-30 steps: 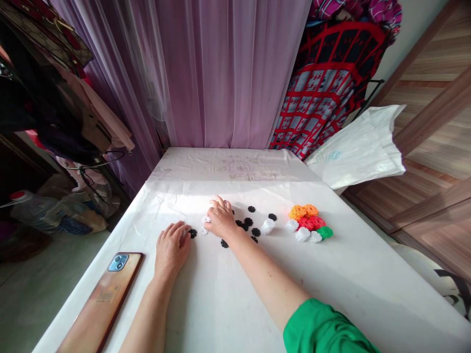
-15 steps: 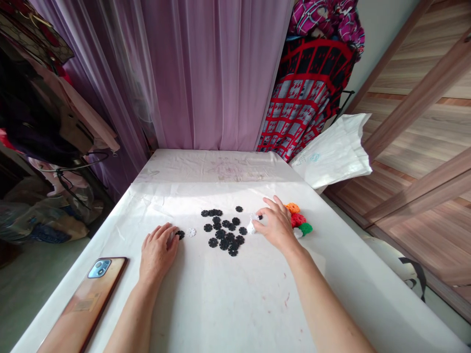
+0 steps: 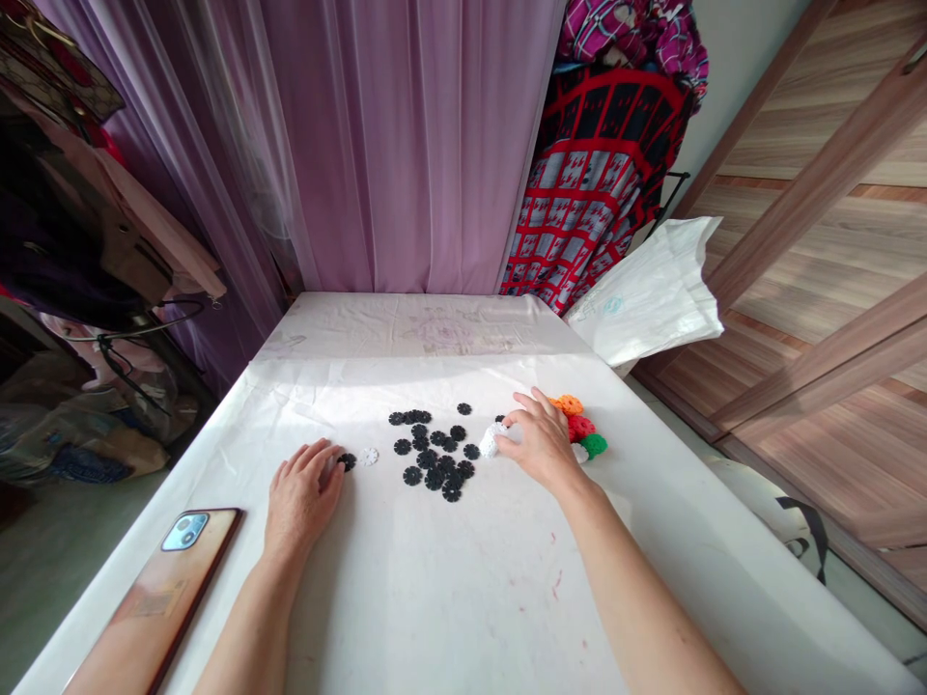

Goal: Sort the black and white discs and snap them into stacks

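Note:
My left hand (image 3: 302,497) rests on the table at the left, its fingers curled and its thumb and index finger around the edge of a black notched disc (image 3: 348,462). Something pale shows faintly under those fingers. Just right of that disc lies a white notched disc (image 3: 369,457). Over on the right, my right hand (image 3: 543,439) has thumb and index finger on a small bunch of white notched discs (image 3: 493,441). A black disc (image 3: 500,421) peeks out behind the bunch. Between my hands several black notched discs (image 3: 435,466) lie scattered, some overlapping.
Piles of orange discs (image 3: 569,403), red discs (image 3: 580,428) and green discs (image 3: 595,445) sit beyond my right hand. A phone (image 3: 155,589) lies face down at the table's left edge. A white bag (image 3: 652,294) stands off the far right corner, by a purple curtain (image 3: 406,145).
My right fingers have shifted slightly on the white discs, which now show as a wider bunch. The black disc by those fingertips now shows behind the white ones. My left hand keeps its place.

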The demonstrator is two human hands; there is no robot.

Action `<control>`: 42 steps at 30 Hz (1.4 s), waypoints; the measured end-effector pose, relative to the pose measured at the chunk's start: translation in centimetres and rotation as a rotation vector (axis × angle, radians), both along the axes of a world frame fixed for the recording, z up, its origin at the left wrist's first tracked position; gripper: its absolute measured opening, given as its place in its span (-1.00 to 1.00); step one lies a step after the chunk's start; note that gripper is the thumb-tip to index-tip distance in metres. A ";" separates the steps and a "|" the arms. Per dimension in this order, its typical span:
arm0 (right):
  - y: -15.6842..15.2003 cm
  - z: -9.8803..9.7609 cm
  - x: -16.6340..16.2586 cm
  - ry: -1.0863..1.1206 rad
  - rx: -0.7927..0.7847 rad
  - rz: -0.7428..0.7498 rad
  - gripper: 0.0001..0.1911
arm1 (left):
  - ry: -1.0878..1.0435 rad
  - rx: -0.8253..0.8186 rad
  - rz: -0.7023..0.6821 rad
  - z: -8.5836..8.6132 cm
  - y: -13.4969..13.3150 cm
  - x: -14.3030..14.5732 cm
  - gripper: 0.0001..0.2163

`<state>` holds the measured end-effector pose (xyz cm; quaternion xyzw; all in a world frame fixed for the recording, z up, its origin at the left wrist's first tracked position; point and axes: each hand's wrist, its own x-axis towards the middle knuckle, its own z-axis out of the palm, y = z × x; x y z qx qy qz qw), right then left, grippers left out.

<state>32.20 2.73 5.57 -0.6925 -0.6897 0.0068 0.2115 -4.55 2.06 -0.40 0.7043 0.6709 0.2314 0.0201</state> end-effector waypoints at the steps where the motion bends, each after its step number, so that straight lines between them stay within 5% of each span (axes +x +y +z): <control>1: 0.0 -0.1 0.1 0.001 -0.002 -0.005 -0.88 | -0.001 -0.003 -0.001 0.0 0.0 0.0 -0.57; 7: -0.4 -0.4 0.8 0.023 0.152 0.028 -0.82 | -0.009 -0.010 -0.001 0.1 0.0 0.1 -0.58; 11: -1.4 0.2 -1.8 0.093 0.292 0.161 -0.88 | -0.010 -0.024 0.027 0.2 -0.1 0.4 -0.62; 15: -2.2 1.3 -8.8 0.117 0.010 0.331 -0.77 | -0.021 -0.021 0.037 0.4 -0.2 0.7 -0.65; 20: -1.0 1.8 -16.5 0.001 -0.321 0.360 -0.69 | -0.045 -0.004 0.039 0.3 -0.3 0.7 -0.67; 29: 1.5 1.5 -20.2 -0.052 -0.492 0.291 -0.57 | -0.049 -0.027 0.048 0.5 -0.2 0.8 -0.69; 35: -0.2 2.2 -19.0 -0.025 -0.465 0.269 -0.63 | -0.049 -0.055 0.039 0.6 -0.2 0.7 -0.67; 42: -3.0 3.2 -8.0 0.108 -0.262 0.078 -0.82 | -0.051 -0.056 0.043 0.8 -0.4 0.9 -0.66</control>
